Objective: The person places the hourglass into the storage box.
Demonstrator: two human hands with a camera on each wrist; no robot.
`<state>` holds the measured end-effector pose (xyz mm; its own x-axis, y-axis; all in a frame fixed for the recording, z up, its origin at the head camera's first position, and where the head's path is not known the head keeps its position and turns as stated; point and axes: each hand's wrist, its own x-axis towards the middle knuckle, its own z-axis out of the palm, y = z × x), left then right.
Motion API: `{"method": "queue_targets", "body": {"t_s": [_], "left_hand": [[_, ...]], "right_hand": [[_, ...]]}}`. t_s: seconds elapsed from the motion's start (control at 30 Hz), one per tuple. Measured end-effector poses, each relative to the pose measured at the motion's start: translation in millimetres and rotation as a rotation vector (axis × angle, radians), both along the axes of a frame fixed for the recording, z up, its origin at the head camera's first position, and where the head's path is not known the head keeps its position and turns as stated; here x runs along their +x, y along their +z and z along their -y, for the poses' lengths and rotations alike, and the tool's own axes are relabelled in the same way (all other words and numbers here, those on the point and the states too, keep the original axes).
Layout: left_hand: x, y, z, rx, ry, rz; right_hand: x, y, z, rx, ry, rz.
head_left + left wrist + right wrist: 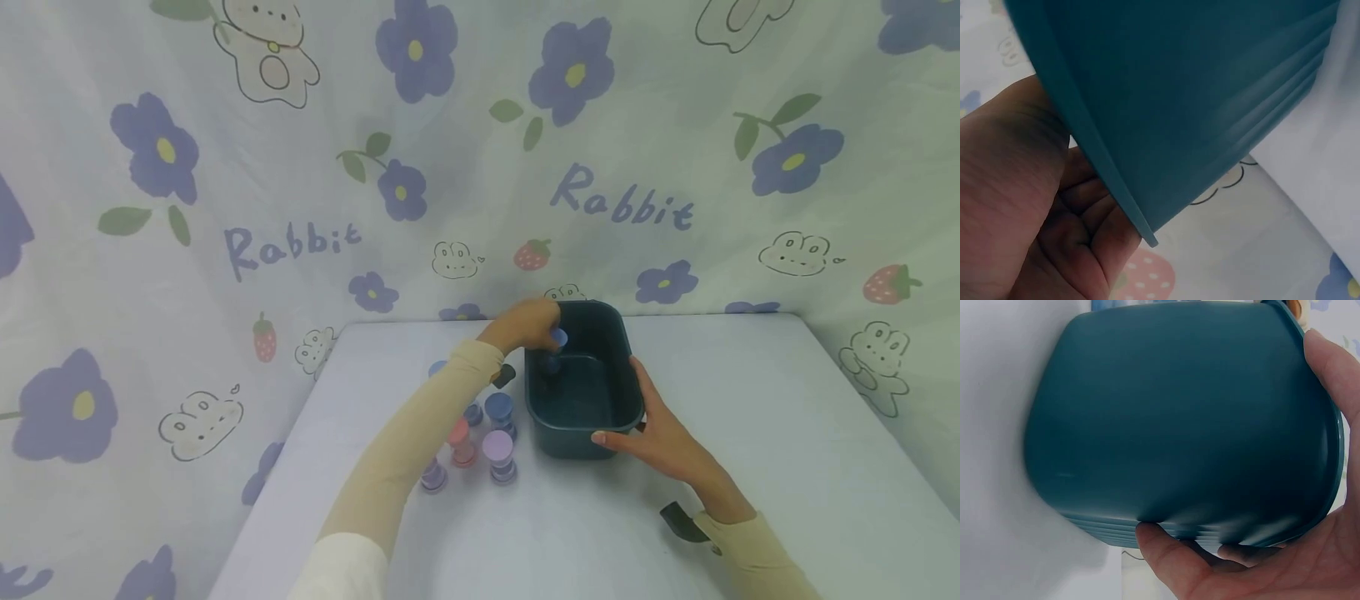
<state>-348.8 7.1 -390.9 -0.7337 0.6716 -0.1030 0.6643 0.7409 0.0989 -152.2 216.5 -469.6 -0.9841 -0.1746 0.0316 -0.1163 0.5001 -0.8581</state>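
A dark teal bin (pixel 585 442) stands on the white table with its open top facing up. My left hand (pixel 528 323) reaches over its left rim near the back. Its fingers hold a blue sand timer (pixel 558 337) inside the bin, the lower end dim against the wall. In the left wrist view the left hand (pixel 1066 212) lies beside the bin's rim, fingers curled and partly hidden behind it. My right hand (pixel 660 433) grips the front right corner, thumb at the front rim and fingers along the right side; the right wrist view shows those fingers (pixel 1175 559) against the ribbed wall.
Left of the bin several sand timers stand close together: a blue one (pixel 499 408), a pink one (pixel 461 446), a purple one (pixel 498 450) and others partly behind my left sleeve (pixel 412 425). A patterned cloth (pixel 465 150) hangs behind the table (pixel 570 533).
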Motion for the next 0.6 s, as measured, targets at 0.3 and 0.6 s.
{"method": "queue_targets", "body": {"t_s": [0.3,0.6], "left_hand": [[2.6,-0.6,-1.5,-0.108,-0.004,-0.036],[4.3,2.7,-2.3,-0.105,-0.013,-0.030]], "right_hand": [[-0.8,-2.8,0.6,-0.009,0.007,-0.012],[-0.9,-3.4,0.0,0.006,-0.006,-0.015]]}}
